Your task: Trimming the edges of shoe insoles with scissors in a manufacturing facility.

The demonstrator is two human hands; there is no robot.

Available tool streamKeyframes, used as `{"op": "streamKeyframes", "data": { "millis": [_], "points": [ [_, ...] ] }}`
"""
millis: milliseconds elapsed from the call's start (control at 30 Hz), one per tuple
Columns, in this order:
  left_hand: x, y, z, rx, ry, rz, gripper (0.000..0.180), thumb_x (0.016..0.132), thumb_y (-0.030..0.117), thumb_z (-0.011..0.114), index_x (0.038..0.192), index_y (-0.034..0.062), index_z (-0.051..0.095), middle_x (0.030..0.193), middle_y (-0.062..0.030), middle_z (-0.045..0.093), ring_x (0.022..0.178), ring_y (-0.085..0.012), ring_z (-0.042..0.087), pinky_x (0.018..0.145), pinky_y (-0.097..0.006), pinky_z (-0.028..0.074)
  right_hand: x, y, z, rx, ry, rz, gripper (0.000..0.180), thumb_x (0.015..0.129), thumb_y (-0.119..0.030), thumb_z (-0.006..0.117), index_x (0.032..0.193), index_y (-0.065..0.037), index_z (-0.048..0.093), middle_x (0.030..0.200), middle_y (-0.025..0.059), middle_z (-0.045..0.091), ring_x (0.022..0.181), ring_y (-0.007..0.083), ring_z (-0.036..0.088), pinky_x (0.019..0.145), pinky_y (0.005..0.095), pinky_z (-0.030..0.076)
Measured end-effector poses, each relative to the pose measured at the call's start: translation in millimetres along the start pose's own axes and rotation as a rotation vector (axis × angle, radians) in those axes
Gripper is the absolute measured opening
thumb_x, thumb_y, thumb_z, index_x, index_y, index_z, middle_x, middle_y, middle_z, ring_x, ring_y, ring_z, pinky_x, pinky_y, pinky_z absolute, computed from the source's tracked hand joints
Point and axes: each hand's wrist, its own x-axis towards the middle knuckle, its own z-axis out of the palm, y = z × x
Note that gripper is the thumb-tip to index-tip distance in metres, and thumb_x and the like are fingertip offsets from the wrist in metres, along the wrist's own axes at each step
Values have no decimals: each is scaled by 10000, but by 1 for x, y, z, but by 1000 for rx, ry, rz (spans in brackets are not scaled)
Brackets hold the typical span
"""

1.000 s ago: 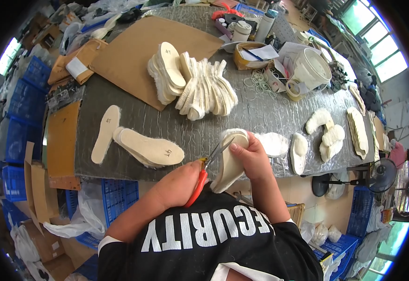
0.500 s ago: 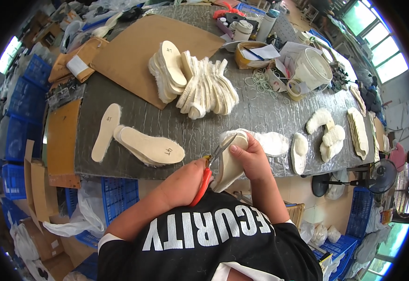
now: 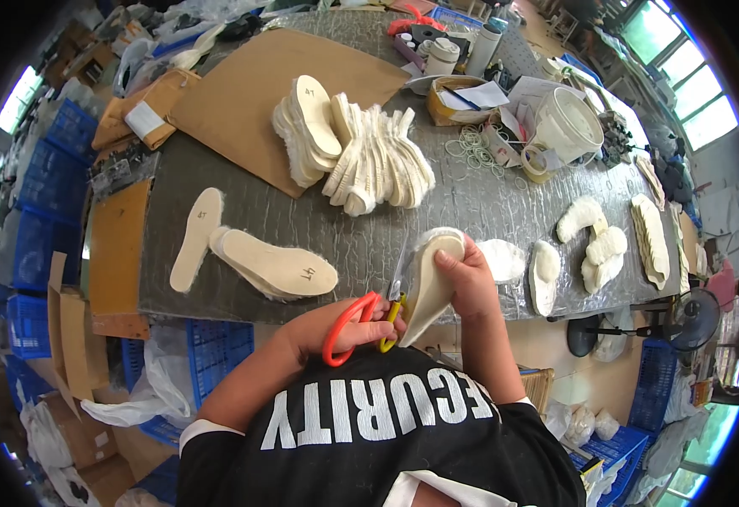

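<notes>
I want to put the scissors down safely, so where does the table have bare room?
Bare table lies between the fanned insoles and the fleecy insoles at right; another patch separates the fanned insoles from the lower-left insole stack. The far right side is crowded with a white bucket and rubber bands.

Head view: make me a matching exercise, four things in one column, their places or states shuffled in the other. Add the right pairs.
Things
1. scissors
2. brown cardboard sheet
3. bucket
4. insole in hand

Places or states
A. white, on the table
B. gripped by the right hand, thumb on its pale face
C. held in the left hand, with red and yellow handles
D. flat, partly covered by a pile of insoles

Right pairs: 1-C, 2-D, 3-A, 4-B
</notes>
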Motion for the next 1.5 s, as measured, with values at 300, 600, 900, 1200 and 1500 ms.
{"op": "streamKeyframes", "data": {
  "millis": [300,600,900,1200,1500],
  "points": [
    [8,-16,-26,-528,-333,84,617,789,478,629,1073,-60,526,891,-131,628,745,-169,638,649,-244,528,15,-14,5,-12,-621,265,414,743,-136,664,1088,69,562,1199,219,535,961,219,597,852,317,462],
    [17,-54,-38,-639,633,186,228,880,167,544,1007,-23,536,925,-118,610,818,-206,607,748,-325,503,20,-16,6,-52,-283,252,252,796,-91,652,1021,9,599,903,84,659,793,161,642,736,288,519],
    [21,6,-4,1047,705,427,285,723,116,657,951,-14,545,953,-188,580,863,-376,559,772,-423,458,18,-8,33,-255,-243,174,206,828,-116,626,1011,-23,605,885,27,646,765,97,603,710,255,495],
    [11,-17,-26,-323,446,52,333,893,331,548,757,27,531,564,-33,532,435,-101,488,422,-233,406,13,-29,8,-58,-149,37,230,824,-77,614,1041,-15,567,911,68,642,824,137,615,754,288,502],
    [-3,6,-4,780,365,131,326,834,264,614,885,-33,489,775,-172,595,708,-313,601,652,-375,478,8,-26,12,14,-92,-71,275,804,-98,648,1046,-16,548,913,63,637,804,136,613,729,277,500]
  ]
}}
